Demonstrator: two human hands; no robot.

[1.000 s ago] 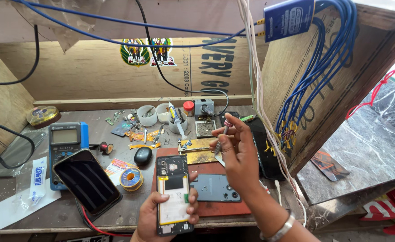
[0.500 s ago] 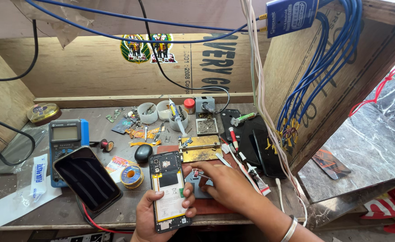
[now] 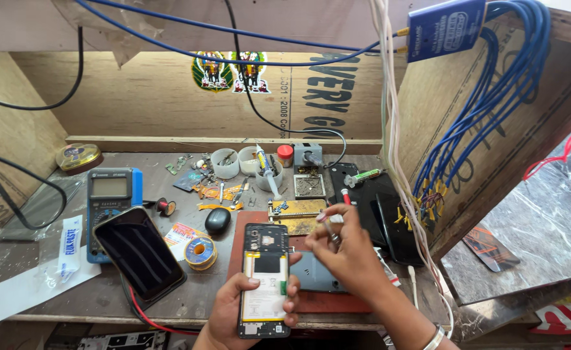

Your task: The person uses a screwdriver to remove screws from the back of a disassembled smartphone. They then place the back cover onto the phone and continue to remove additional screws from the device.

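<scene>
Head view, looking down on a cluttered wooden workbench [image 3: 136,295]. At lower centre of the frame the left hand [image 3: 233,317] grips an opened smartphone [image 3: 265,279], thumb on its left edge and fingers wrapped over its right edge. The phone lies face down with its back cover removed: a black frame, a dark shielded board and camera module at the top, a black patch below that, and a large white-labelled battery filling the lower half. Its lower end overhangs the bench edge; its upper end rests on a reddish-brown work mat [image 3: 327,299]. Just right of the phone, the right hand [image 3: 347,253] is closed in a pinch around a slim red-and-white tool [image 3: 329,225], held near upright above a grey back cover [image 3: 314,275] that lies on the mat; what kind of tool it is cannot be told. A metal bangle [image 3: 433,337] circles the right wrist at the bottom edge. At lower left, a second smartphone [image 3: 139,253] with a dark screen leans over a blue multimeter [image 3: 111,201]. Between it and the opened phone sit a solder spool [image 3: 200,251] and a black oval object [image 3: 217,220]. Behind the hands lies a brass-coloured jig plate [image 3: 297,210], with small plastic cups [image 3: 226,163] farther back. Blue cables [image 3: 486,97] hang at upper right.
</scene>
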